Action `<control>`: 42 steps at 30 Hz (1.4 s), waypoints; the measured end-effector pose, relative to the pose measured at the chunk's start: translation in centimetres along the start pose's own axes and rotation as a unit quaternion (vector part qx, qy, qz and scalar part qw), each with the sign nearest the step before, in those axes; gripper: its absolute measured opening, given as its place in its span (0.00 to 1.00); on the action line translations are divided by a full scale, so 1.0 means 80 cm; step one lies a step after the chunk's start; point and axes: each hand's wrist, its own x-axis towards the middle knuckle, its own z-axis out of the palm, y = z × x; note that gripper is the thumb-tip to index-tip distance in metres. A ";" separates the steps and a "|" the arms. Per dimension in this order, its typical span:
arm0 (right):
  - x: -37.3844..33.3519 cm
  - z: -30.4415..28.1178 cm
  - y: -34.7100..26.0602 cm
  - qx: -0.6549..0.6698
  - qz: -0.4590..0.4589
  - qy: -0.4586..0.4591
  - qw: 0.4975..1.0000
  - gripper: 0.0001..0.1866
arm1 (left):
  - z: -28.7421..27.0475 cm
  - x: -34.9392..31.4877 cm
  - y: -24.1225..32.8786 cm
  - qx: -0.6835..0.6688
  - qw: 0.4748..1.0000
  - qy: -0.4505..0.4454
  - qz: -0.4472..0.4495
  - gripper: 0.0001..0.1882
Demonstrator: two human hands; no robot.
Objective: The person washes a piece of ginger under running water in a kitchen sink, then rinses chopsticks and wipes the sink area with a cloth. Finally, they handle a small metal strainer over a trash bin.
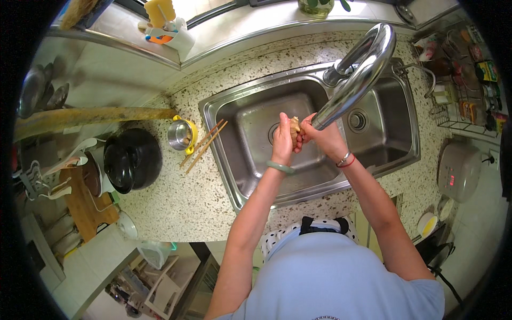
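Over the left basin of the steel double sink, my two hands meet around a knobbly tan piece of ginger. My left hand, with a green bangle at its wrist, is closed around it from the left. From the right, my right hand presses its curled fingers against the same piece. The chrome faucet arches over and its spout end covers part of my right hand. Whether water is running cannot be made out.
Left of the sink lie a pair of chopsticks and a small metal pot with yellow handles. Farther left stands a black lidded pot. A wire spice rack and a rice cooker are at the right.
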 end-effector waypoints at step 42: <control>0.002 -0.002 0.002 0.069 0.010 -0.057 0.996 0.11 | 0.000 -0.006 0.011 0.077 0.995 -0.068 0.011 0.33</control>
